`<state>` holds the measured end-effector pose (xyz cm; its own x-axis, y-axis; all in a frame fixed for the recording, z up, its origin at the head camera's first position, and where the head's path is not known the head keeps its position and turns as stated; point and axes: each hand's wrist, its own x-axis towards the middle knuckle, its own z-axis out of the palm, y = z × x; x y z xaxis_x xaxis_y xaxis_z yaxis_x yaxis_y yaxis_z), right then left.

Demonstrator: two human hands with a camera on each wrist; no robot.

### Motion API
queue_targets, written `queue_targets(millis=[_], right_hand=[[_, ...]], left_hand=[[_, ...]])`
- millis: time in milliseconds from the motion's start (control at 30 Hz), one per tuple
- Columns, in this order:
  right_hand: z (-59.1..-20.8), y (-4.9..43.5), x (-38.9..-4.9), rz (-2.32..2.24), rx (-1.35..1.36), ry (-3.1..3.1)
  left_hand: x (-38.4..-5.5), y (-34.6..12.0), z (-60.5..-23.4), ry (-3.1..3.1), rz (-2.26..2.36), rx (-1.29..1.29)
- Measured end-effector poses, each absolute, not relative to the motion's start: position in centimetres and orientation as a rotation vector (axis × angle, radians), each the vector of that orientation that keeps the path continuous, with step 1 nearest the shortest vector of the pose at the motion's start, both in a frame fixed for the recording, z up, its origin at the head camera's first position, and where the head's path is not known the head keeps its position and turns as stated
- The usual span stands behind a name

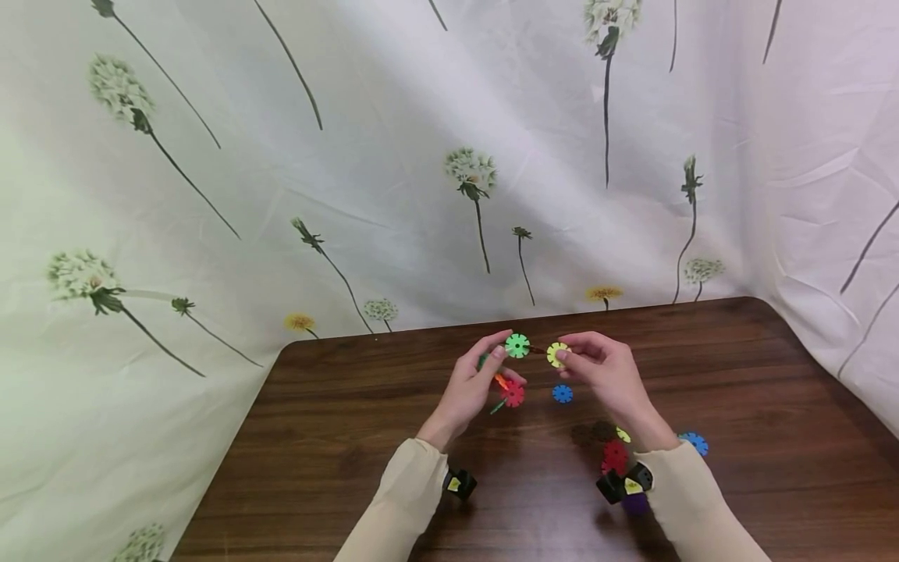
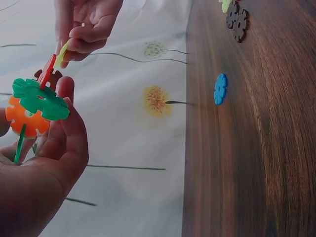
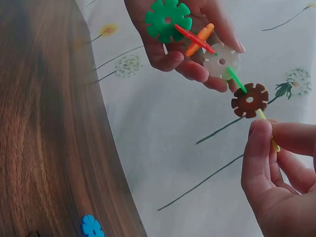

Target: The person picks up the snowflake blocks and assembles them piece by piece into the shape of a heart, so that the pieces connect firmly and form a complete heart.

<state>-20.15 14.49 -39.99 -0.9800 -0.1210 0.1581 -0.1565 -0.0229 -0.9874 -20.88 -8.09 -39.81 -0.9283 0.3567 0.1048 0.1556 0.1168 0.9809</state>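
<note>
Held up over the table is a chain of notched plastic discs, with green [image 3: 168,20], orange [image 2: 24,118], red [image 1: 513,393], whitish [image 3: 222,60] and brown [image 3: 250,100] pieces set crosswise. My left hand [image 1: 467,382] grips this chain, its fingers and thumb curled about the discs. Between thumb and fingers my right hand [image 1: 614,375] pinches a yellow disc [image 1: 558,354]. In the right wrist view that yellow disc is edge-on and meets the rim of the brown disc; whether it sits in a notch I cannot tell.
A loose blue disc [image 1: 562,393] lies on the dark wooden table [image 1: 316,437] below my hands. Near the right forearm lie more discs, among them brown ones [image 2: 240,25], red ones [image 1: 615,453] and another blue one [image 1: 695,443]. A flower-printed cloth [image 1: 393,156] hangs behind the table.
</note>
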Motion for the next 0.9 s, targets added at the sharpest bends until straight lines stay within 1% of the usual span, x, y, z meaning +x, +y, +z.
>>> queue_targets(millis=[300, 900], right_hand=[[-39.9, 14.0, -20.1, 2.244, 0.283, -2.151], [-39.4, 13.2, -19.8, 2.322, 0.181, -2.017]], left_hand=[[-20.9, -8.1, -40.0, 2.194, 1.951, 0.523], [-21.0, -7.7, -39.6, 2.348, 1.924, 0.790]])
